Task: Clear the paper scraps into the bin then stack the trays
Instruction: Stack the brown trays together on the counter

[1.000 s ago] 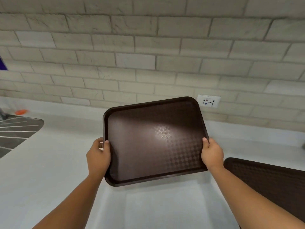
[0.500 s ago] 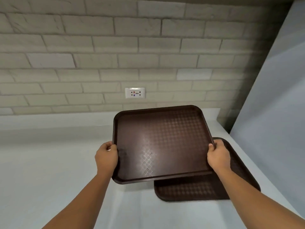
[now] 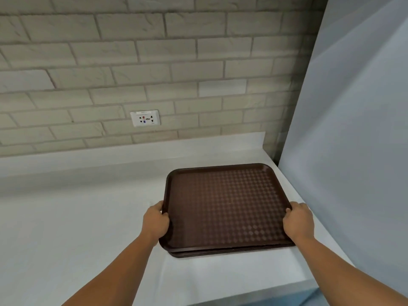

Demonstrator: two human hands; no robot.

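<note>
A dark brown textured tray [image 3: 227,206] lies flat over a second brown tray [image 3: 220,254], whose rim shows only as a thin edge along the front. Both sit on the white counter near its right end. My left hand [image 3: 155,221] grips the upper tray's left rim, fingers curled over the edge. My right hand [image 3: 298,220] grips the right rim the same way. No paper scraps or bin are in view.
The white counter [image 3: 77,228] stretches to the left, with its front edge at the lower right. A brick wall with a white socket [image 3: 145,118] stands behind. A pale grey panel [image 3: 353,129] rises right beside the trays.
I have carried the held tray to the right and lowered it from tilted in the air down onto the second tray. Both hands keep their grip on its rims.
</note>
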